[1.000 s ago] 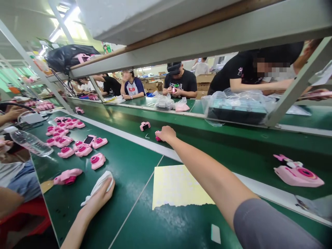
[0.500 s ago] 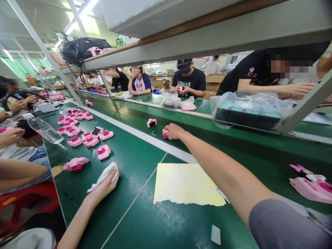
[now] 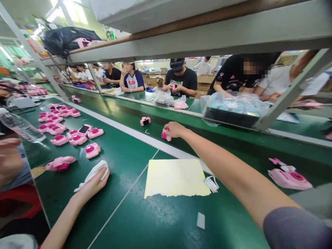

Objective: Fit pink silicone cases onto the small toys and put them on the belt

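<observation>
My left hand (image 3: 94, 184) is closed on a white cloth (image 3: 93, 173), low over the green table (image 3: 135, 207). My right hand (image 3: 175, 130) reaches across to the green belt, its fingers pinching a small pink toy camera (image 3: 166, 135). Another pink camera (image 3: 145, 121) with a dark screen stands on the belt to the left of that hand. Just beyond the cloth lies a pink camera (image 3: 92, 150) with its lens up. A yellow sheet (image 3: 177, 178) with a torn edge rests between my arms.
Several pink cameras (image 3: 54, 128) crowd the table at left, near a plastic bottle (image 3: 23, 127). A larger pink camera (image 3: 290, 178) sits at right. A small eraser-like block (image 3: 200, 220) lies in front. A shelf beam (image 3: 181, 45) crosses overhead; people sit beyond the belt.
The view has shifted, so most things appear further left. My right hand still holds the pink camera, now tilted a little differently. The cloth remains in my left hand.
</observation>
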Available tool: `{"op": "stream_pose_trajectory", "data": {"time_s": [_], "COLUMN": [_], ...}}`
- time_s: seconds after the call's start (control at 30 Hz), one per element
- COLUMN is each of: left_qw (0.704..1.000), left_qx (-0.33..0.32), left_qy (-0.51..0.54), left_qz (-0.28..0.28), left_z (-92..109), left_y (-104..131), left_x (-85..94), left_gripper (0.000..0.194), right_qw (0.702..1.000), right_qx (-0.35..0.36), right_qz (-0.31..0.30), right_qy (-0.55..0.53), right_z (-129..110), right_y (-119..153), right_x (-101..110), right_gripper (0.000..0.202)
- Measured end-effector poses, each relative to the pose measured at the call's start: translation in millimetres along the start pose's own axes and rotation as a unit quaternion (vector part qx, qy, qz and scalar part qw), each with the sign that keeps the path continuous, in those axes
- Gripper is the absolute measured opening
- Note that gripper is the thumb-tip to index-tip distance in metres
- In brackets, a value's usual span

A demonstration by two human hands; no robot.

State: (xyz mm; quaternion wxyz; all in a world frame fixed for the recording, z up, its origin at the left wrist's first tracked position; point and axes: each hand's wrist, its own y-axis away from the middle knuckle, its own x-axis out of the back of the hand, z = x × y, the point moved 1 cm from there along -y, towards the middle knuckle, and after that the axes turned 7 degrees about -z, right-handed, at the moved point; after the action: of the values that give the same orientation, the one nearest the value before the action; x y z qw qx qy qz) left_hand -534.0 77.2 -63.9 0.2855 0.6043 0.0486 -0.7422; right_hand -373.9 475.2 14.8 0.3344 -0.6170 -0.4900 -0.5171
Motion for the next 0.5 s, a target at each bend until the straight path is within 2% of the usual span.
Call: {"op": "stream_pose_trajectory", "data": {"time_s": [0.07,0.1,0.13,0.17,0.2,0.23,0.27,0.3,0.33,0.37,0.4,0.43,0.5], "left_qw": [0.993,0.983,0.965,0.927,0.892,0.826,0.616,0.534,0.491,0.456,0.428,0.407,0.382], "left_qx": [0.030,0.048,0.066,0.077,0.109,0.135,0.113,0.109,0.110,0.106,0.100,0.093,0.083], "left_qy": [-0.105,-0.167,-0.229,-0.315,-0.366,-0.443,-0.610,-0.634,-0.633,-0.633,-0.627,-0.619,-0.605], "left_qz": [-0.033,-0.063,-0.108,-0.188,-0.242,-0.320,-0.486,-0.548,-0.588,-0.617,-0.644,-0.665,-0.694], "left_z": [0,-7,-23,-48,-83,-126,-176,-228,-279,-325,-367,-401,-451], "left_y": [-1,-3,-3,-1,4,13,28,46,66,87,109,130,165], "left_x": [-17.6,-29.7,-43.3,-58.3,-72.4,-85.8,-97.9,-106.7,-112.7,-116.1,-117.0,-115.7,-107.6], "left_gripper": [0.051,0.053,0.054,0.074,0.083,0.069,0.064,0.046,0.028,0.018,0.020,0.024,0.030], "right_qw": [1.000,1.000,0.999,0.999,0.998,0.996,0.993,0.990,0.987,0.986,0.986,0.983,0.960], "right_qx": [0.003,0.002,-0.001,-0.004,-0.006,-0.008,-0.012,-0.021,-0.040,-0.070,-0.111,-0.163,-0.275], "right_qz": [0.008,0.013,0.019,0.027,0.037,0.046,0.054,0.059,0.060,0.054,0.038,0.013,-0.045], "right_qy": [-0.019,-0.027,-0.031,-0.039,-0.053,-0.076,-0.102,-0.128,-0.144,-0.143,-0.120,-0.081,0.010], "right_z": [8,13,17,21,24,26,27,26,23,18,10,-1,-26], "right_y": [36,58,83,110,139,169,201,234,267,298,328,354,395], "right_x": [8,13,17,21,24,27,27,27,24,20,14,6,-12], "right_gripper": [0.027,0.028,0.029,0.029,0.030,0.030,0.032,0.033,0.034,0.034,0.032,0.029,0.025]}}
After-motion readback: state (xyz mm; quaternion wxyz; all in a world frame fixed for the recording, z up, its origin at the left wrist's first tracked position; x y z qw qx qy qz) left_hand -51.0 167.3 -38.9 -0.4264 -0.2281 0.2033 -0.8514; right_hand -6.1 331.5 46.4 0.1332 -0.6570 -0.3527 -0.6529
